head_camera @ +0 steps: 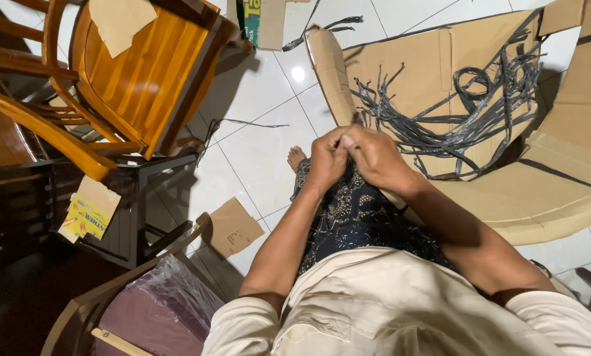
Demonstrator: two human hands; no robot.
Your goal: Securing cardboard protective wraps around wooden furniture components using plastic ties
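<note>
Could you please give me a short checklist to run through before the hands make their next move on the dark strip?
1. Both hands on the strip: left hand and right hand meet at its end. Ok.
2. Grip itself: fingers hide the dark strip. Cannot tell.
3. Supply close by: pile of dark strips lies on the cardboard sheet just ahead. Ok.
4. Strips untangled: the pile is looped and crossed. Not ok.
5. Foot clear: bare foot rests on tile beside the cardboard. Ok.

Open white floor tiles (256,142) lie left of the hands; cardboard (506,191) and tangled dark straps (467,112) crowd the right.
</note>
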